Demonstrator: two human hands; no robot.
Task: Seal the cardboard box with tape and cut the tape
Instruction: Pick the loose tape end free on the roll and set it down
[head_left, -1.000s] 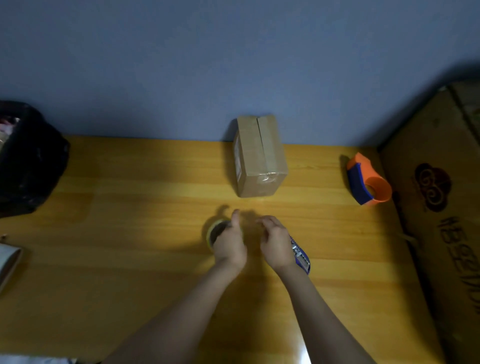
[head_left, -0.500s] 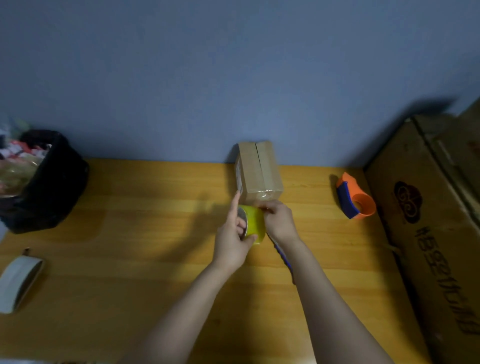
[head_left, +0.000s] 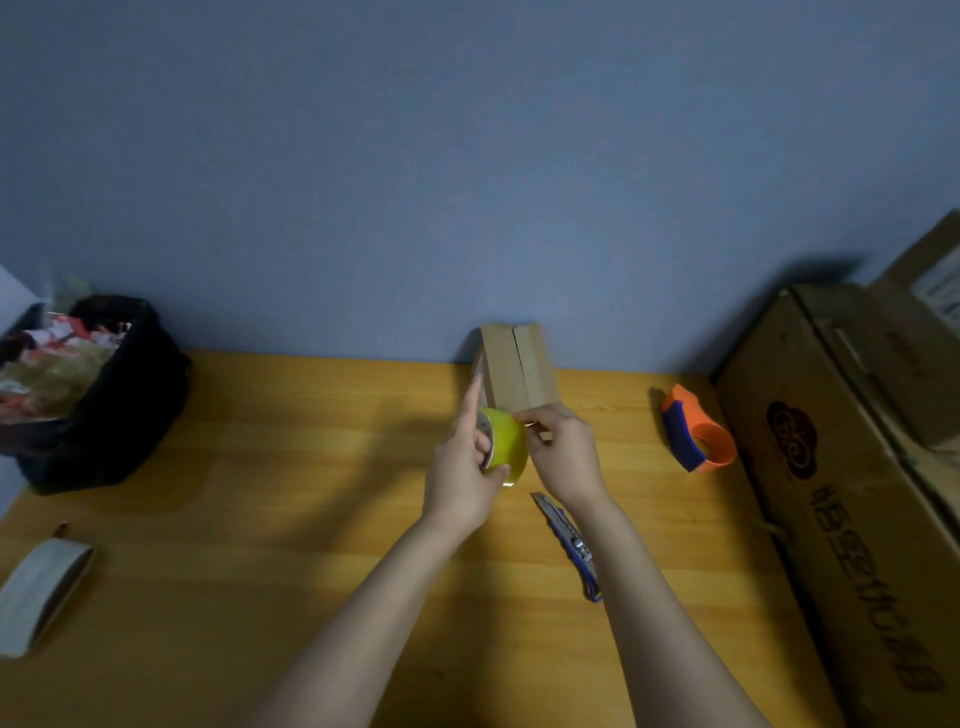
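Left hand (head_left: 460, 486) grips yellow tape roll (head_left: 503, 441), fingers through core, index finger pointing up. Right hand (head_left: 563, 451) pinches at roll's top edge, likely hunting tape end; free end itself too small to see. Cardboard box (head_left: 519, 371) stands on table (head_left: 260, 467) against wall, just beyond roll, top seam bare. Utility knife (head_left: 569, 545) lies beside right wrist, untouched. Early stage: taping and cutting both left. Box's near face hidden behind hands.
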